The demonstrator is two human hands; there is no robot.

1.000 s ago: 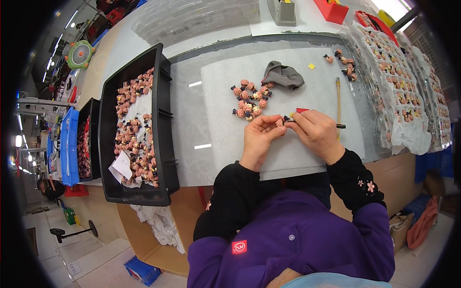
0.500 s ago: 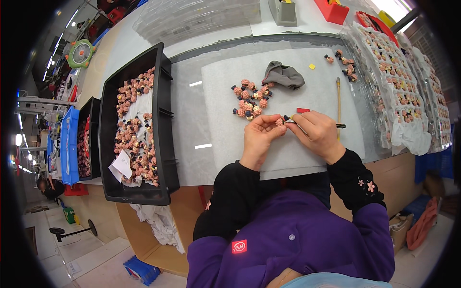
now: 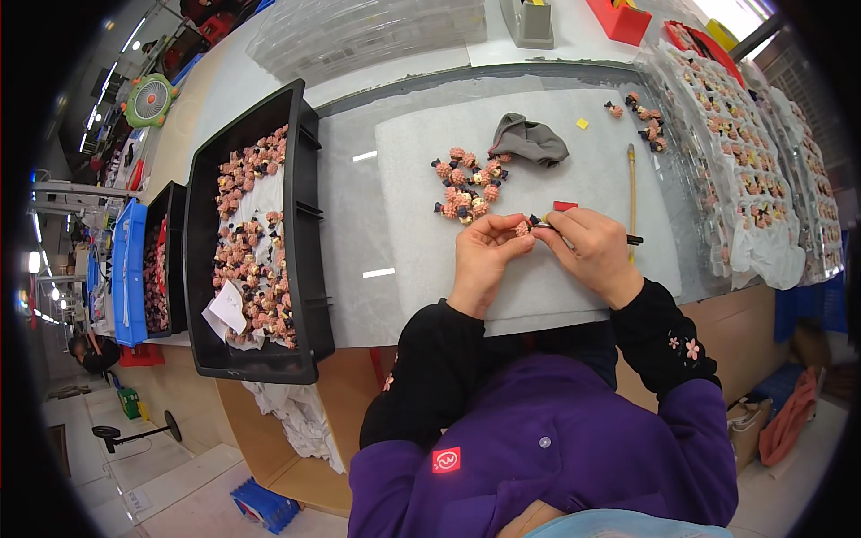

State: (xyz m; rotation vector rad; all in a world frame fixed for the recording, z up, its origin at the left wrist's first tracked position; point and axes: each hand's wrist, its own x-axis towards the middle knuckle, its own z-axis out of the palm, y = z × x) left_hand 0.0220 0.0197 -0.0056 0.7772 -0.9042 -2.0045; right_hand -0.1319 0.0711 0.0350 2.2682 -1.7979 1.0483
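Note:
My left hand (image 3: 489, 260) pinches a small pink figurine (image 3: 522, 229) with a dark end between thumb and fingertips. Close against it, my right hand (image 3: 592, 249) is closed around a slim pen-like tool (image 3: 636, 239), whose black end sticks out past the palm. Its tip is mostly hidden by my fingers at the figurine. A small red piece (image 3: 565, 206) lies just beyond the right fingers. Several similar pink figurines (image 3: 466, 184) are clustered on the white sheet (image 3: 404, 260) beyond my left hand, beside a crumpled grey cloth (image 3: 531, 142).
On the left stands a black bin (image 3: 309, 269) of figurines, with a blue bin (image 3: 131, 269) beyond. A thin yellow stick (image 3: 631, 179) lies right of my hands. Filled clear trays (image 3: 753, 161) line the right side; stacked clear trays (image 3: 368, 36) and a tape dispenser (image 3: 529, 22) are at the back.
My right fingers have shifted slightly at the figurine, and the tool's pale tip shows less than before. The left hand stays in place, holding the figurine.

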